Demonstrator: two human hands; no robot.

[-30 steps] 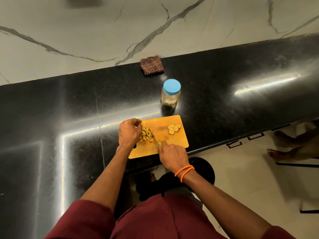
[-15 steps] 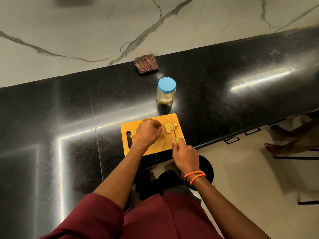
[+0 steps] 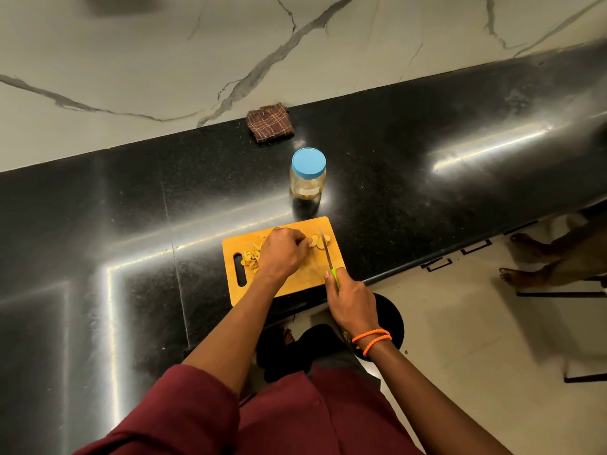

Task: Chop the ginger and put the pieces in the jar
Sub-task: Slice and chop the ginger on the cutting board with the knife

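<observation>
My left hand (image 3: 282,252) has crossed the wooden chopping board (image 3: 295,280) to pinch the uncut ginger slices (image 3: 316,242), my right hand (image 3: 353,302) gripping the green-handled knife (image 3: 326,254) beside them, so chopping resumes, blue-lidded jar (image 3: 308,174) closed beyond.

The person wears a dark maroon cloth top with short loose sleeves (image 3: 184,412) ending at about the elbow, filling the frame from six to seven o'clock. Two thin bright orange beaded bands (image 3: 372,338) circle the right wrist. Both forearms and hands are bare.
</observation>
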